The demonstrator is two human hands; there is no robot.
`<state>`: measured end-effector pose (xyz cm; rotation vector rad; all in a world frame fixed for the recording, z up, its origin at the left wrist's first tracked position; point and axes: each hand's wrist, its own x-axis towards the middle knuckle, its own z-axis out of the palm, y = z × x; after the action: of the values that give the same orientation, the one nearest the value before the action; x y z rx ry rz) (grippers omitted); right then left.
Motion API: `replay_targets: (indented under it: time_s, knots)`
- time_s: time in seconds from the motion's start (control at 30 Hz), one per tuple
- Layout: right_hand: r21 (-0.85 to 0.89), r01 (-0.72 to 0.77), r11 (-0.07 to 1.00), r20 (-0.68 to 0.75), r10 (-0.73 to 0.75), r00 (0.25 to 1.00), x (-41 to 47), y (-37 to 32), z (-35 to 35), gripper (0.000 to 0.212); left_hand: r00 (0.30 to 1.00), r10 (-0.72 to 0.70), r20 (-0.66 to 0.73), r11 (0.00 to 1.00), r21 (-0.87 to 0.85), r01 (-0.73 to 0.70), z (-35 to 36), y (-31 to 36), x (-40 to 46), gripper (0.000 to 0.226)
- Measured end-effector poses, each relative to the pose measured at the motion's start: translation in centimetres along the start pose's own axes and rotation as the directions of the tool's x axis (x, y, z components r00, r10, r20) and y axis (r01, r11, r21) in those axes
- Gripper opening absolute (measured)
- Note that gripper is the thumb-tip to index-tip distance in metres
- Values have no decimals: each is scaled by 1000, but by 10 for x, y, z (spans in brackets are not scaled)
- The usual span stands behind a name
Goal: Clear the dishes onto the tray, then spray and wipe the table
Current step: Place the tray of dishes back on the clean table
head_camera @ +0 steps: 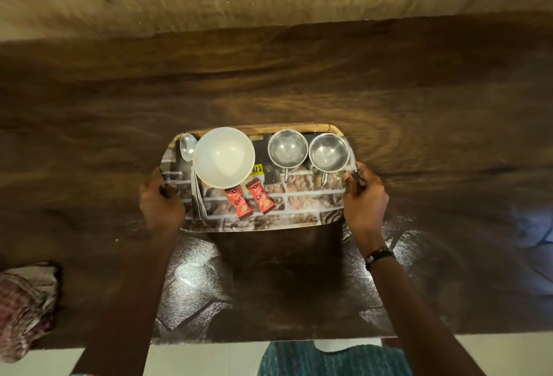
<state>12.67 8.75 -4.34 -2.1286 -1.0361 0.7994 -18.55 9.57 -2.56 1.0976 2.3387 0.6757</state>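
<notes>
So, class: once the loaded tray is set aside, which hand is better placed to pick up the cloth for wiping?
Left, probably. The crumpled cloth lies at the table's near left edge, beside the left forearm. The right hand grips the tray's far side.

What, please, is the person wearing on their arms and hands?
Both forearms are bare, with no sleeves or gloves in view. The right wrist carries a dark band with a small white mark. The left hand and right hand show no rings.
</notes>
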Motion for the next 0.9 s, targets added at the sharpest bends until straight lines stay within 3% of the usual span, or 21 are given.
replay_targets:
  time_s: [0.17,0.23,0.33,0.4,0.5,0.7,0.9]
  knots:
    - [35,19,999,60,-21,998,6,-2,-10,33,989,-139,-52,985,99,144,-1,22,-8,50]
    - [100,20,995,77,-28,997,8,-4,-17,34,987,-59,-147,994,78,71,-1,35,-19,51]
    - [107,73,992,61,-80,995,13,-4,-32,33,948,203,-246,979,56,-196,7,67,-45,42]
    - [103,105,989,62,-112,992,19,-2,-44,32,911,350,-218,935,23,-354,22,93,-63,37]
    - [112,140,984,55,-147,988,37,2,-66,31,898,417,-141,894,-115,-433,50,142,-93,35]
    - [114,199,973,-63,-193,979,95,30,-142,30,859,511,11,840,-218,-497,126,233,-160,37]
    - [80,245,966,-124,-234,964,181,80,-259,31,868,487,92,859,-231,-457,229,331,-246,34]
